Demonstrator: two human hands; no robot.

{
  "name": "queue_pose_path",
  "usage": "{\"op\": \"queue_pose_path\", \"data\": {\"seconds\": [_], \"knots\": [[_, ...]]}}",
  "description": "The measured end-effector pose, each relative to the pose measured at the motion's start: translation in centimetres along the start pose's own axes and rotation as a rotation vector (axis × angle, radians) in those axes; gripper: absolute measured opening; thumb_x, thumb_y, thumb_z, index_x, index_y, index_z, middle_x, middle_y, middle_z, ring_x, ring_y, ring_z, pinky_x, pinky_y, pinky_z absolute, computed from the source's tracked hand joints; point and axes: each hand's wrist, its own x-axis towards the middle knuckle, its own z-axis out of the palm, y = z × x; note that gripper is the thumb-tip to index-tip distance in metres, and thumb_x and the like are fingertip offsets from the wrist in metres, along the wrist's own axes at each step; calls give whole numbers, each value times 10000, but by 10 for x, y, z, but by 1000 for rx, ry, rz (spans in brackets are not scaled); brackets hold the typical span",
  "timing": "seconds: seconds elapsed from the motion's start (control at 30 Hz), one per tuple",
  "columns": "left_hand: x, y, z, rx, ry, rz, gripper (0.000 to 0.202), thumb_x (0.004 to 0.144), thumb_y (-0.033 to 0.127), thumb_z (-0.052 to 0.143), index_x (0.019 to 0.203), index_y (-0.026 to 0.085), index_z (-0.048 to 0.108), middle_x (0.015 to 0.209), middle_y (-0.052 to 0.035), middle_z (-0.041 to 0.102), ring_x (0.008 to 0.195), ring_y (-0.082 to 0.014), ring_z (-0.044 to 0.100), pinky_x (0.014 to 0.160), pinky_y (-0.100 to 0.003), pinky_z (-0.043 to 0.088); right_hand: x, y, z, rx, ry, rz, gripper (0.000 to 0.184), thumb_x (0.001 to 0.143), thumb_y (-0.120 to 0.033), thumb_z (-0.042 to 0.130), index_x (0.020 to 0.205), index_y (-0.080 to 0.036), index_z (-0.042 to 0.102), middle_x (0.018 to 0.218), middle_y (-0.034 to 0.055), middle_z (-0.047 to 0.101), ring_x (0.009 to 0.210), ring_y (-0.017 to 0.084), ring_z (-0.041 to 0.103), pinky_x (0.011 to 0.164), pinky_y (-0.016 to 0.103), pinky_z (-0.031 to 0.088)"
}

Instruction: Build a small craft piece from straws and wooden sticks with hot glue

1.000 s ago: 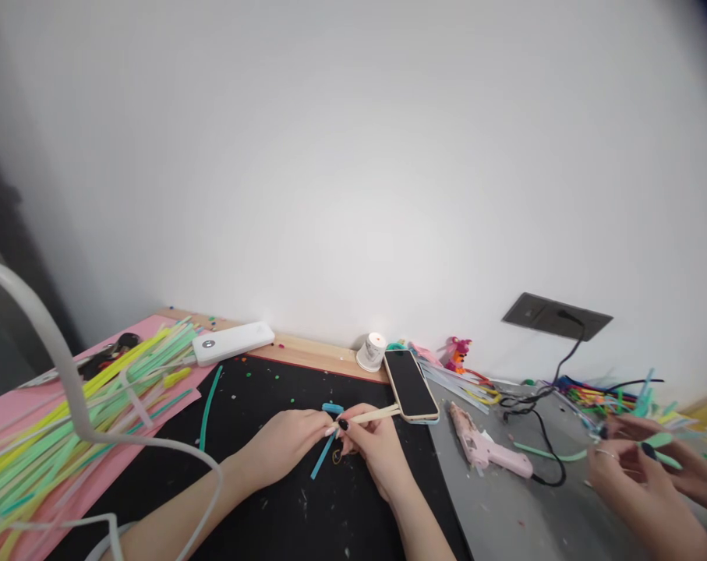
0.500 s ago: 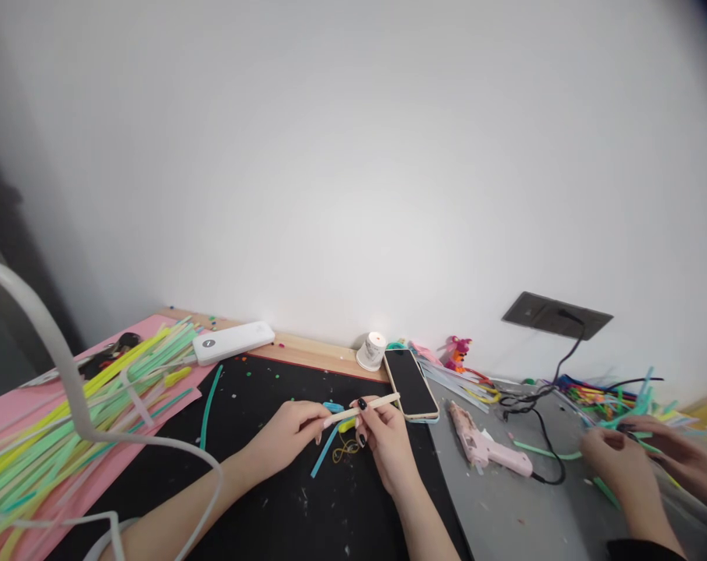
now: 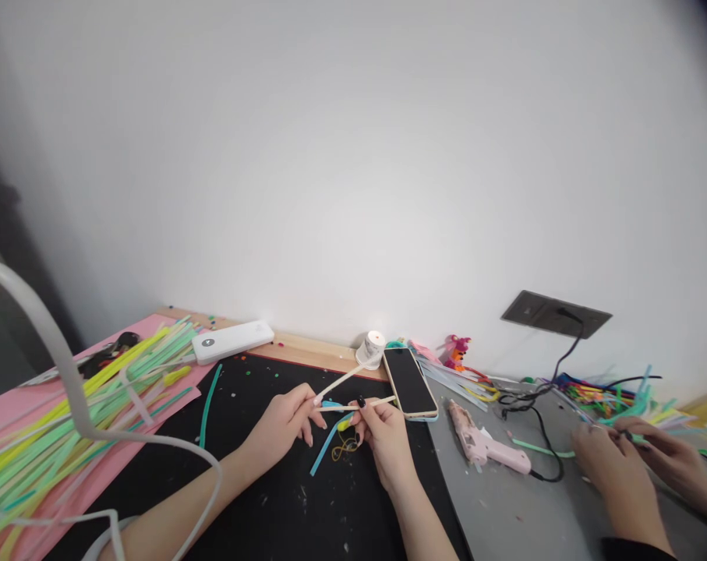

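Over the black mat (image 3: 259, 499), my left hand (image 3: 283, 425) pinches one end of a cream-white strip (image 3: 344, 378) that rises toward the back right. My right hand (image 3: 382, 436) is closed on a second cream strip (image 3: 382, 403) that lies roughly level between the two hands. Under the hands lie a blue strip (image 3: 323, 452), a small yellow piece (image 3: 344, 425) and a thin yellow rubber band (image 3: 346, 448).
A heap of green and yellow strips (image 3: 66, 421) covers pink paper at left. A white power bank (image 3: 232, 341), a small white cup (image 3: 372, 348), a phone (image 3: 410, 382) and a pink glue gun (image 3: 485, 449) lie nearby. Another person's hands (image 3: 639, 463) handle green strips at right.
The single cream strip between my hands now shows as two: my left hand has lifted one end up and back, while my right keeps the other level. The other person's hands shifted slightly.
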Motion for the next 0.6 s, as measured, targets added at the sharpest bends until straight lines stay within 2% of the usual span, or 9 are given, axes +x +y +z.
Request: {"op": "queue_pose_path", "data": {"seconds": [0.43, 0.6], "knots": [[4, 3, -2, -145, 136, 1, 256, 905, 395, 357, 756, 196, 420, 696, -16, 672, 512, -135, 625, 520, -262, 475, -1, -4, 2, 70, 11, -1, 302, 700, -427, 700, 621, -139, 662, 532, -2, 593, 392, 68, 402, 423, 199, 319], [5, 2, -2, -222, 105, -47, 259, 855, 428, 442, 760, 188, 461, 719, -17, 670, 579, -143, 638, 560, -262, 484, -2, -4, 1, 99, 10, 4, 264, 702, -395, 712, 732, -133, 694, 586, 20, 642, 411, 74, 437, 433, 199, 344]]}}
